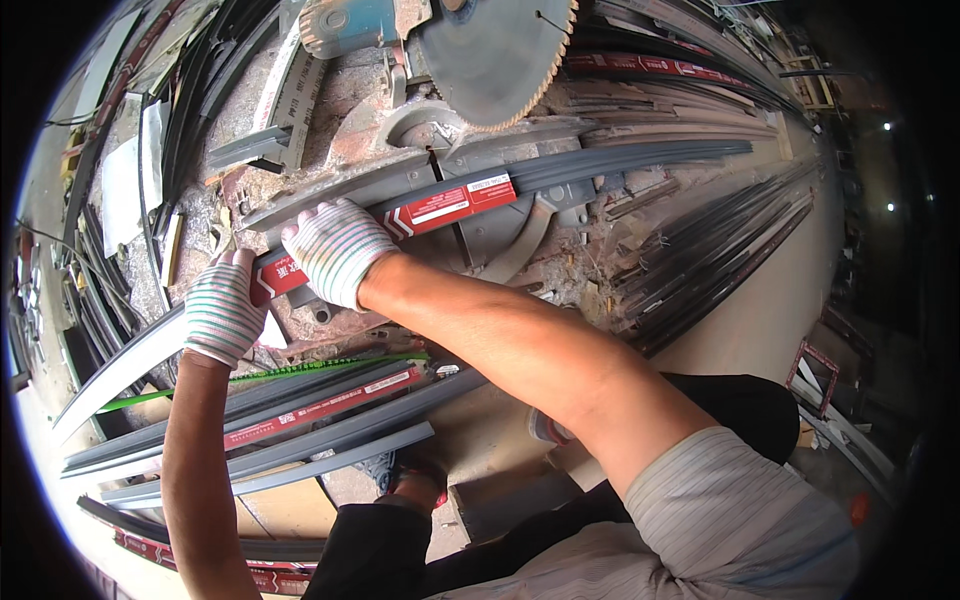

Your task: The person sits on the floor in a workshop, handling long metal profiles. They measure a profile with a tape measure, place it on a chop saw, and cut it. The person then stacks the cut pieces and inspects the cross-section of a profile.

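Nearest to the body, a stack of dark profiles is lying across the left side, and a thin green strip is resting along its far edge. Beyond it, the left hand, in a striped white glove, is closing its bent fingers over a long grey profile. The right hand, gloved in the same way, is lying just beside it, farther right, and is also curling partly closed around this profile; how hard either is gripping, I cannot tell. The profile is lying slantwise over the saw base, along the near side of a metal fence, and is carrying a red label. Farther away, a round toothed blade is standing beyond the fence, with a blue motor housing sitting at its left.
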`<act>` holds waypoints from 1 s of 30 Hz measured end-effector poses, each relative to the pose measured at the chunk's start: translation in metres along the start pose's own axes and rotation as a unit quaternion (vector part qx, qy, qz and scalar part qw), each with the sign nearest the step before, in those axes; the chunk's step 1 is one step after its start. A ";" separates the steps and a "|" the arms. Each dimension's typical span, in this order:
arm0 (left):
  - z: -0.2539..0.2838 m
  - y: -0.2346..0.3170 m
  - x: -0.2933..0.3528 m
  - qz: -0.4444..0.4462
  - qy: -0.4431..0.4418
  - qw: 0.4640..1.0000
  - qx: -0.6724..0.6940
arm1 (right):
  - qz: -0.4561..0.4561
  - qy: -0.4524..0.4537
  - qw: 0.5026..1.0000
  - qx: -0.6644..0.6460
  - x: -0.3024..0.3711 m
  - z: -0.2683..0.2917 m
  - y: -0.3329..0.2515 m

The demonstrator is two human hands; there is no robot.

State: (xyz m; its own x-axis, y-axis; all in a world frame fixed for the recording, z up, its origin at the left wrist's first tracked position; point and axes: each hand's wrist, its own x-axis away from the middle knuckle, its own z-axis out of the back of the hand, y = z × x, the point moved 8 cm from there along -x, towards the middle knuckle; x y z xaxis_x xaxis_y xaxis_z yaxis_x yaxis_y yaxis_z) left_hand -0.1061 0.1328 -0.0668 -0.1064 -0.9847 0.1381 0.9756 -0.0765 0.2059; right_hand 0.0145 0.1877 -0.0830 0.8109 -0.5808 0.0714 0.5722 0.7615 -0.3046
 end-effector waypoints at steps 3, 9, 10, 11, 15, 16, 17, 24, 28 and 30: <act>0.000 -0.015 0.005 -0.009 0.015 1.000 -0.004 | 0.019 0.020 1.000 0.001 -0.003 0.002 -0.009; 0.000 -0.034 0.010 -0.021 0.037 0.999 -0.008 | 0.090 0.140 0.985 -0.035 0.020 0.026 -0.024; -0.003 -0.039 0.009 -0.018 0.033 0.999 -0.010 | 0.091 0.182 0.978 -0.050 0.030 0.031 -0.025; -0.006 -0.044 0.009 -0.009 0.021 1.000 -0.004 | 0.091 0.222 0.969 -0.064 0.042 0.035 -0.026; -0.017 -0.058 0.010 0.007 -0.001 1.000 0.010 | -0.058 0.153 0.972 -0.170 0.080 0.032 0.005; -0.015 -0.059 0.010 0.003 0.006 1.000 0.008 | -0.125 0.157 0.958 -0.206 0.088 0.026 0.022; -0.013 -0.059 0.011 -0.001 0.014 1.000 0.005 | -0.191 0.160 0.938 -0.240 0.097 0.019 0.039; -0.009 -0.074 0.012 -0.007 0.015 1.000 0.022 | -0.465 0.134 0.649 -0.586 0.130 -0.032 0.097; -0.007 -0.071 0.002 0.025 -0.035 0.999 -0.005 | -0.491 0.129 0.591 -0.627 0.131 -0.029 0.103; -0.006 -0.072 0.000 0.027 -0.038 0.999 -0.001 | -0.489 0.132 0.585 -0.633 0.128 -0.031 0.104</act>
State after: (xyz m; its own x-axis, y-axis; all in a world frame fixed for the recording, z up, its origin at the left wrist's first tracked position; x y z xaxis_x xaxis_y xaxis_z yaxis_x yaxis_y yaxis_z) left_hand -0.1753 0.1371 -0.0874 -0.0684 -0.9725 0.2225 0.9804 -0.0243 0.1953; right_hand 0.1739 0.1835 -0.1351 0.0290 -0.7120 0.7016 0.0612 -0.6993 -0.7122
